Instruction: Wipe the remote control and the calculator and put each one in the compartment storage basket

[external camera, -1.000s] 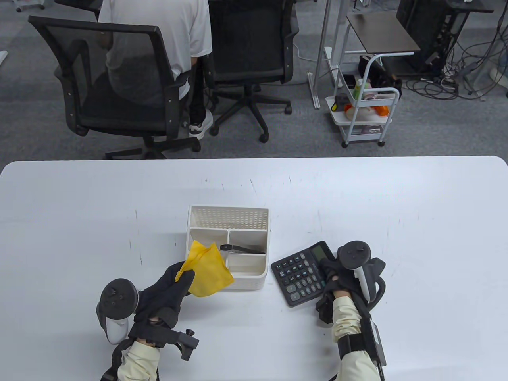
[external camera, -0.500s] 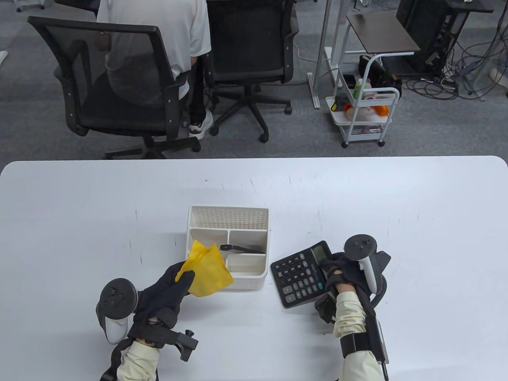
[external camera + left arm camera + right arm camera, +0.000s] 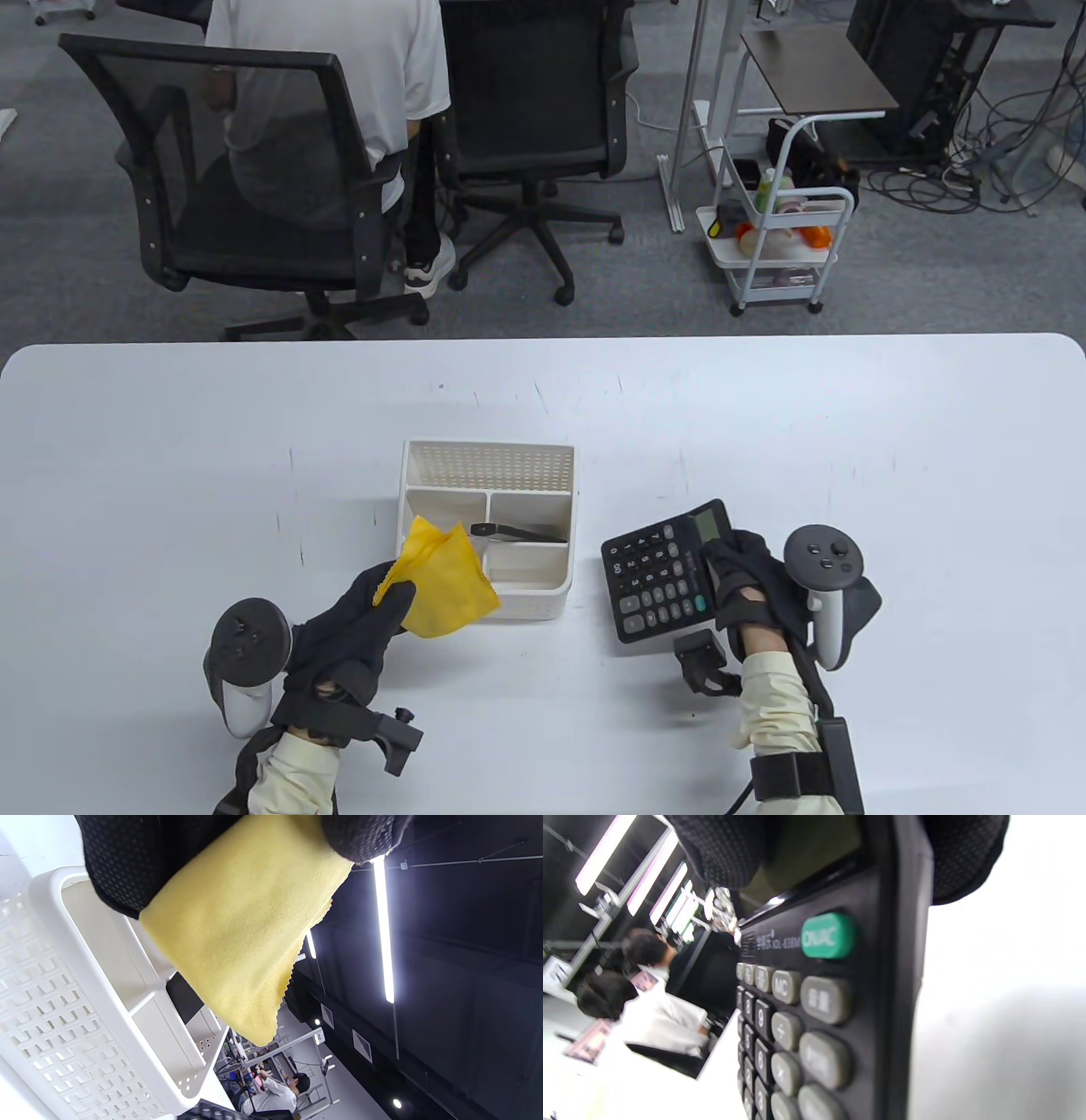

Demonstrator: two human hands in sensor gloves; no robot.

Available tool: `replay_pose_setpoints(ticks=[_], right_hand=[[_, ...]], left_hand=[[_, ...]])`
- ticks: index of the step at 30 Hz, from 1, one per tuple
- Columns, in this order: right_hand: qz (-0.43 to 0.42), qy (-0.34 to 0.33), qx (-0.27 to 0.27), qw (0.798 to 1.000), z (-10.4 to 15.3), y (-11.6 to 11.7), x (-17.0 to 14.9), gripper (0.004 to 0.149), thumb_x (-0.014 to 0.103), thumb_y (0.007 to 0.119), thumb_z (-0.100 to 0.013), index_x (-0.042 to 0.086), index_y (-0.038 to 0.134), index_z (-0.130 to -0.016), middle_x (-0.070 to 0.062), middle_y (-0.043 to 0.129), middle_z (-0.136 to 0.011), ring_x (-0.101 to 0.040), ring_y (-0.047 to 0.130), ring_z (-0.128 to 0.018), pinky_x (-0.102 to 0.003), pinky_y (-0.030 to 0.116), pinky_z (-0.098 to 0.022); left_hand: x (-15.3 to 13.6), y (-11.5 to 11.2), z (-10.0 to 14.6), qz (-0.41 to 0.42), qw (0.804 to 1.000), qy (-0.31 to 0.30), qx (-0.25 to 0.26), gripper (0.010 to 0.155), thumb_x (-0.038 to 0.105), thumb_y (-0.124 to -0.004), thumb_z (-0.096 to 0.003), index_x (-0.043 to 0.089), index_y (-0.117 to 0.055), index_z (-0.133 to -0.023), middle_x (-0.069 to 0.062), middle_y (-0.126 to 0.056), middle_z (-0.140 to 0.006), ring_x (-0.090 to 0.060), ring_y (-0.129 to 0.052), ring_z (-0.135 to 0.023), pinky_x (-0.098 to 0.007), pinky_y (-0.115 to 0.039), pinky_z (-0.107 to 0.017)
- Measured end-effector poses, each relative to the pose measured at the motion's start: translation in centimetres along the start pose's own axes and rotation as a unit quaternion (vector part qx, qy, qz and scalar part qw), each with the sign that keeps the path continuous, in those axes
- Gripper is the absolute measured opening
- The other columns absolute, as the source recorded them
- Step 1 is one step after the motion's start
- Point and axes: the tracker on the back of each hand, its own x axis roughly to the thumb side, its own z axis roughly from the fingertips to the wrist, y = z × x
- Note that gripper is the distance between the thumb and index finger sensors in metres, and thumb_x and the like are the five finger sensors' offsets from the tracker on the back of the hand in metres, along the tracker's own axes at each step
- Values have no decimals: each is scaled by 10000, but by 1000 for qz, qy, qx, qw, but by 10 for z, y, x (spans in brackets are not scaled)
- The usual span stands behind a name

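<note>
White tabletop (image 3: 170, 475), office chairs beyond. I note the white perforated plastic compartment basket (image 3: 486, 458) at centre, a slim black remote (image 3: 517, 533) lying in its right-hand cell. Black desk calculator with grey keys (image 3: 664, 577) sits right of the basket, tilted up; my right hand (image 3: 747, 586) grips its display-end edge. Rigid, light, probably slick plastic: best held by the side edges, keys exposed. Left hand (image 3: 352, 632) pinches a soft yellow cloth (image 3: 445, 581) over the basket's near-left corner.
</note>
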Motion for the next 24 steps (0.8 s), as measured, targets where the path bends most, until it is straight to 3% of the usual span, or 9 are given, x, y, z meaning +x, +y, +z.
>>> replay_pose_setpoints(ticks=[5, 10, 13, 18, 24], right_hand=[[-71, -35, -23, 997, 18, -29, 23, 609, 270, 798, -526, -41, 658, -1030, -257, 904, -885, -361, 987, -629, -605, 754, -503], [-96, -100, -8, 990, 40, -28, 48, 605, 276, 813, -519, -43, 685, -1016, -246, 912, -878, -356, 979, -626, -612, 747, -504], [-105, -140, 12, 984, 57, -11, 66, 574, 283, 799, -527, -37, 724, -998, -251, 923, -870, -354, 985, -617, -608, 752, -500], [-140, -178, 92, 970, 88, 37, 92, 567, 292, 780, -540, -18, 715, -1009, -251, 936, -868, -344, 992, -613, -599, 760, -498], [-155, -173, 166, 958, 112, 95, 98, 582, 293, 736, -563, -45, 651, -1029, -236, 904, -881, -330, 976, -630, -604, 752, -509]], left_hand=[[1, 3, 2, 2, 1000, -4, 10, 423, 427, -692, -565, 266, -759, -951, -61, -952, -908, -319, -1024, -778, -521, -868, -548], [1, 8, 4, 2, 999, -9, 33, 438, 427, -696, -566, 249, -770, -959, -62, -969, -891, -313, -1036, -763, -515, -874, -542], [0, 13, 4, 4, 999, -5, 48, 442, 431, -696, -566, 249, -773, -962, -64, -971, -891, -311, -1036, -763, -512, -875, -541], [-1, 24, 8, 5, 996, 15, 82, 454, 433, -692, -569, 230, -769, -968, -76, -960, -902, -318, -1028, -771, -511, -872, -544], [0, 35, 10, 20, 993, 8, 113, 452, 436, -686, -574, 230, -765, -968, -73, -958, -903, -309, -1028, -770, -503, -874, -544]])
